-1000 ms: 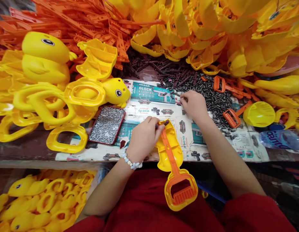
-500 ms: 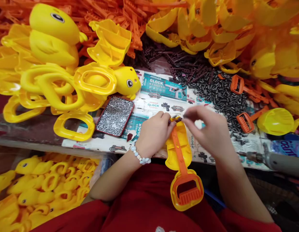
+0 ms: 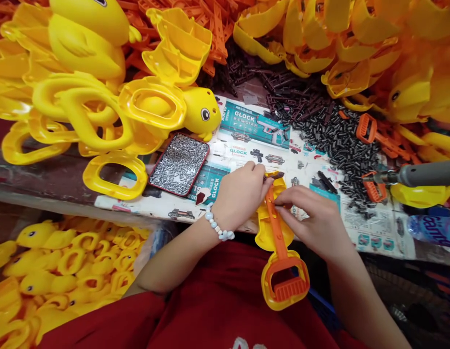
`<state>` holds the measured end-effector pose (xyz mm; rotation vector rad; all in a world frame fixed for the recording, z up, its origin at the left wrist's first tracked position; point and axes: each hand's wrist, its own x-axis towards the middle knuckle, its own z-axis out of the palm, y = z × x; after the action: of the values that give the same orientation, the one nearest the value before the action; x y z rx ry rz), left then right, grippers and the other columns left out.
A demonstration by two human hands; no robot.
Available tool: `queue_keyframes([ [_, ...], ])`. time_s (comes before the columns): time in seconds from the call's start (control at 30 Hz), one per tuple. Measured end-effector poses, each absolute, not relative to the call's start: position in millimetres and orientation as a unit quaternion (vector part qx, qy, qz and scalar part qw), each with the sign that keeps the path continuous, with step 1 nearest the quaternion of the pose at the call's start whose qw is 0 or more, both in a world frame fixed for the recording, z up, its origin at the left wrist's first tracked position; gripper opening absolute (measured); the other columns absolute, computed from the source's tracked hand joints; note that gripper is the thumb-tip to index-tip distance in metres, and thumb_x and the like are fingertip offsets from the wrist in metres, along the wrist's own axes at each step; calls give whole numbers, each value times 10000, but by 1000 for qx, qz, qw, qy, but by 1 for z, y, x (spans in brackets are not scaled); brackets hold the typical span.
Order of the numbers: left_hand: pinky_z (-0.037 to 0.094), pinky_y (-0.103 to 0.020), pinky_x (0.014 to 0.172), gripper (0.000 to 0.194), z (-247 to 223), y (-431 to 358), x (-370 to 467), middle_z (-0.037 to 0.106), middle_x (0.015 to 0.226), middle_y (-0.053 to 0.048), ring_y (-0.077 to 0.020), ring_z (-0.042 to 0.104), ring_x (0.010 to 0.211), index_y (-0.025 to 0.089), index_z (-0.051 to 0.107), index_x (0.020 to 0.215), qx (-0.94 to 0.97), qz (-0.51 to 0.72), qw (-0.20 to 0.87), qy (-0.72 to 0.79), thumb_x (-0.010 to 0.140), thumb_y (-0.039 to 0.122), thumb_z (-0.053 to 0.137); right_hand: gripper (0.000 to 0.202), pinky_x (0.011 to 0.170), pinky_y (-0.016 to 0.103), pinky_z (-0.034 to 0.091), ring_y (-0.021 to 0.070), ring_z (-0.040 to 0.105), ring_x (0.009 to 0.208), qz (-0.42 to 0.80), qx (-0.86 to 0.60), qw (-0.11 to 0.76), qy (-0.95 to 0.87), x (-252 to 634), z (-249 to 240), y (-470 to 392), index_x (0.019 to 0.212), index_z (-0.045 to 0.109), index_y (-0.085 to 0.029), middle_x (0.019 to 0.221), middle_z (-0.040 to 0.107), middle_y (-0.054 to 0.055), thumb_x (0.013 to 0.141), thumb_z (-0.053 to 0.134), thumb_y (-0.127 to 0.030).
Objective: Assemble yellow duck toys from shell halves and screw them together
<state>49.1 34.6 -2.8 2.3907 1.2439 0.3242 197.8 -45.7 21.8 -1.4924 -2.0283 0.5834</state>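
My left hand, with a beaded bracelet at the wrist, is closed around the upper end of a yellow plastic shell half with a ring-shaped handle. Inside the shell lies an orange strip whose ribbed grip fills the ring. A dark brown part crosses the strip's top end, beside my left fingertips. My right hand pinches thumb and forefinger together at the strip's middle. Whatever is between those fingertips is too small and hidden to name.
A red-rimmed tray of small screws lies left. Black cylindrical pieces are heaped right, below a grey power screwdriver. Yellow duck toys and shells stand at left. A bin of yellow ducks sits lower left.
My right hand has moved down from the shell's top end to the middle of the orange strip. My left hand keeps its hold. The screwdriver now appears higher, and the whole view has shifted slightly.
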Motion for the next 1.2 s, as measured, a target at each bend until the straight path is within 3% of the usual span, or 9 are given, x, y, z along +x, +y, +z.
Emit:
queue_keyframes([
  [0.2,395,-258,515,238,-3,33,49,643,906,-80,-198,644,741,137,589,960,858,113,211,455,939,339,466,169,667,225,388,112,534,748,164,-572,235,-769,196,19,-48,864,596,-132,825,569,9,969,486,-208],
  [0.37,427,-264,547,234,-2,28,51,636,921,-87,-213,646,790,129,577,955,852,113,207,468,945,324,449,175,678,233,395,111,527,738,87,-577,239,-776,190,19,-45,868,601,-123,825,573,7,974,476,-184],
  [0.53,502,-320,723,188,3,22,43,613,1014,-128,-239,625,920,102,534,1048,859,99,260,430,923,184,420,157,689,247,429,127,566,757,67,-607,249,-752,184,15,-40,937,601,-138,862,594,10,956,456,-193],
  [0.67,499,-321,850,304,-2,17,30,604,1118,-125,-217,606,1008,112,462,1157,846,173,318,390,853,109,478,113,690,243,455,128,580,740,95,-627,280,-721,180,12,-44,954,583,-144,878,598,9,933,486,-199],
  [0.83,512,-283,785,213,-12,9,25,653,1015,-74,-189,640,918,152,486,1052,816,251,309,420,844,145,526,78,762,223,457,111,569,806,101,-637,327,-691,172,5,-49,887,603,-150,888,588,-7,916,536,-122],
  [1.03,510,-288,722,166,-14,7,26,663,1004,-78,-197,651,868,163,493,1023,830,249,273,419,860,184,509,66,777,257,446,146,551,818,23,-642,327,-693,162,0,-47,917,582,-131,898,582,30,925,524,-100],
  [1.2,508,-301,790,208,-15,11,25,658,1043,-73,-203,641,941,160,503,1060,818,244,318,413,855,173,530,153,806,245,461,146,566,869,98,-634,294,-708,172,8,-51,1061,574,-133,969,579,42,931,496,-117],
])
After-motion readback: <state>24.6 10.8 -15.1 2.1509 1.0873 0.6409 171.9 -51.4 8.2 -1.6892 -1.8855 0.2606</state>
